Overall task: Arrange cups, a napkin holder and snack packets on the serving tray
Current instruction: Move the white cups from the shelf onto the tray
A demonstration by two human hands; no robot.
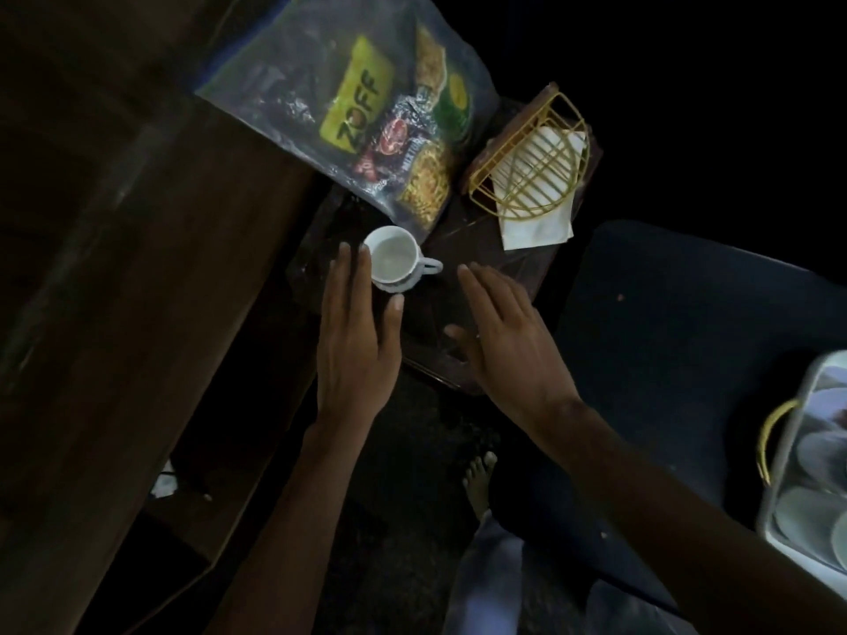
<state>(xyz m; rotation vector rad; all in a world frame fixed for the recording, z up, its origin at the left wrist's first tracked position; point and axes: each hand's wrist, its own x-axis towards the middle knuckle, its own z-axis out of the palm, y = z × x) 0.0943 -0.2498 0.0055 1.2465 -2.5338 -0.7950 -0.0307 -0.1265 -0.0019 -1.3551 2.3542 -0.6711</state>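
— Two bare hands reach in from below. What do they hold?
— Nothing. Left hand (357, 341) has straight fingers (364, 272) against the white cup (393, 260), thumb at its base; right hand (508, 341) hovers just beside, fingers spread wide.
— Where is the cup?
— On a small dark surface (486, 242), possibly stacked on a second cup; hard to tell in this dim light. A sideways nudge could topple it.
— What else?
— Clear bag of snack packets (362, 116) crowds the cup; lifting could snag it. Beyond, a wire napkin holder (534, 162) lies tipped on loose napkins (536, 226) near the edge.
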